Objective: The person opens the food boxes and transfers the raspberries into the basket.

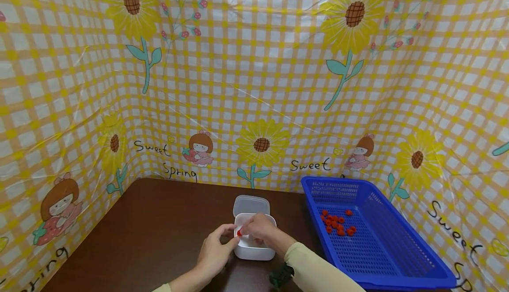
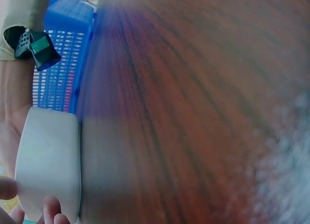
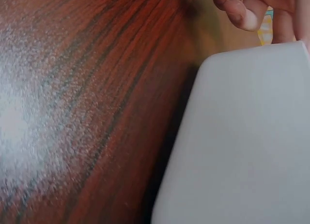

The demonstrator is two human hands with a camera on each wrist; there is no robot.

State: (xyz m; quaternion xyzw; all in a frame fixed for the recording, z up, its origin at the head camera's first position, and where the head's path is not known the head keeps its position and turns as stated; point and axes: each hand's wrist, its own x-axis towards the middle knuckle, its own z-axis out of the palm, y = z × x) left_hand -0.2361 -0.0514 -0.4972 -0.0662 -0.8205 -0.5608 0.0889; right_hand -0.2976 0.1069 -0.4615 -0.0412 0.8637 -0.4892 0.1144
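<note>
A white lidded box (image 1: 254, 253) stands on the brown table, its translucent lid (image 1: 251, 206) tipped back behind it. My right hand (image 1: 260, 230) reaches down inside the box and pinches a small red piece (image 1: 239, 233) near the left wall. Much of the box's inside is hidden under this hand. My left hand (image 1: 216, 245) is at the box's left side, thumb and index finger spread at the rim, close to the red piece. In the left wrist view, left fingertips (image 2: 51, 207) lie against the outer wall. The right wrist view shows mostly the box's side.
To the right, a blue plastic basket (image 1: 381, 248) with slotted walls holds several small red pieces (image 1: 338, 225) toward its left side. A dark green and black device (image 1: 280, 276) sits by the right sleeve. Yellow checked cloth (image 1: 254, 84) hangs behind and along both sides of the table.
</note>
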